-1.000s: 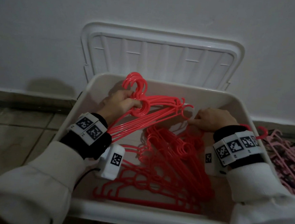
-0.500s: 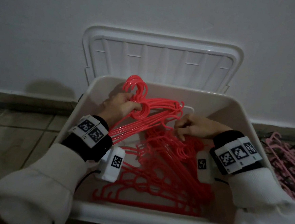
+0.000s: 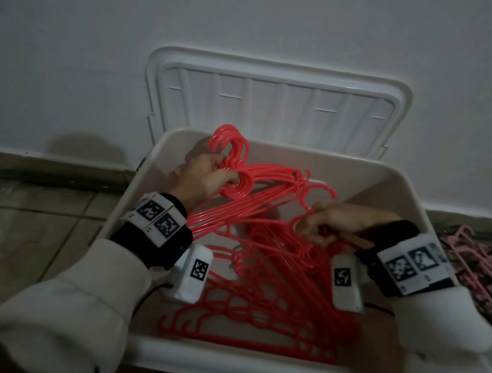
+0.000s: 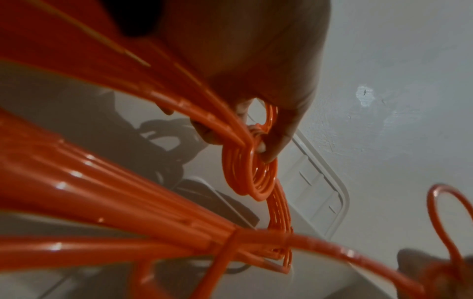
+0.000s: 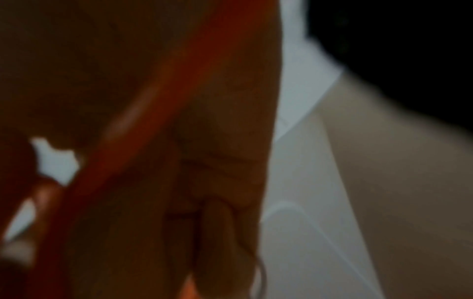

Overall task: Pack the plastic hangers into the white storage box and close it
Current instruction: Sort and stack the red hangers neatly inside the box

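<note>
The left hand (image 3: 204, 177) has its fingers (image 4: 276, 141) curled round the necks of a bundle of red hangers (image 3: 256, 193), the hooks bunched just above the knuckles and the bars fanning back under the wrist. The right hand (image 3: 336, 223) pinches a single red hanger (image 3: 298, 220) near its hook — the fingers are bent narrow round the thin plastic. Below both sets of fingers a pile of red hangers (image 3: 274, 300) lies inside the white storage box (image 3: 254, 366). Beyond the fingertips the lid (image 3: 274, 106) stands open against the wall. Pink hangers (image 3: 480, 263) lie on the floor outside the box, past the right wrist.
</note>
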### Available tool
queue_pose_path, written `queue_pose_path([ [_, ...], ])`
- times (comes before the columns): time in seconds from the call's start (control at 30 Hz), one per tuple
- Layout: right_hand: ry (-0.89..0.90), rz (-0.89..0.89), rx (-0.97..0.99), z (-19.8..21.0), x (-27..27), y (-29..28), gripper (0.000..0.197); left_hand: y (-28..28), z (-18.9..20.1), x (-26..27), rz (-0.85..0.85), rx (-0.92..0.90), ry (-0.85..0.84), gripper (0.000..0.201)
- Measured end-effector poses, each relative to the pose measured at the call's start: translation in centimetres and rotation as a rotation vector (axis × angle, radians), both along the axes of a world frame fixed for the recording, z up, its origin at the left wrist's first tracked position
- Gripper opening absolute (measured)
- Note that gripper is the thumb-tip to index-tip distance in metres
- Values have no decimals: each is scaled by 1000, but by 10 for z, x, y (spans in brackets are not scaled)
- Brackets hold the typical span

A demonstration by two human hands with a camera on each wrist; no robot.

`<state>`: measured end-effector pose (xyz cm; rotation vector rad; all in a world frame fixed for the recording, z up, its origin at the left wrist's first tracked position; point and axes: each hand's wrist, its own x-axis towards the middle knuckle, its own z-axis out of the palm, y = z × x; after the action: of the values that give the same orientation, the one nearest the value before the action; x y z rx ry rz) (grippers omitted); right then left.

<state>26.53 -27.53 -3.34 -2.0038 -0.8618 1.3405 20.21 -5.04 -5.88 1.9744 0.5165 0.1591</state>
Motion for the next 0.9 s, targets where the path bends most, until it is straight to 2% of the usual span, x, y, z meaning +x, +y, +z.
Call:
queue_pose_path([
  [0.1,-40,105,-220,-24,-15,16,41,-2,-3,0,-12,17,7,19],
  [0.2,-51,57,-244,-33,-19,22,42,-4,-1,-2,-10,27,31,13],
  [0.27,-84,51,-286,-32,-20,22,43,-5,1,-3,-4,23,32,22],
  [0.4,-166,111,-443,-36,-22,17,24,-5,-3,-3,-51,25,-1,35],
  [0.47,-169,122,-406,-29,-19,15,15,-5,-5,-5,-62,-17,-34,43],
  [0.57,-50,51,-305,-15,-11,9,24,-3,-12,-2,-98,-39,-67,50],
  [0.67,80,-41,-261,-9,-6,-1,21,-2,-13,1,-160,28,-5,62],
  [0.77,80,-131,-258,-8,-7,-8,24,1,-14,0,-167,41,13,75],
  [0.8,86,-178,-251,-9,-7,-9,25,1,-13,-1,-171,54,17,76],
  [0.9,76,-330,-183,-6,-11,-11,26,-1,-9,-3,-182,16,6,57],
])
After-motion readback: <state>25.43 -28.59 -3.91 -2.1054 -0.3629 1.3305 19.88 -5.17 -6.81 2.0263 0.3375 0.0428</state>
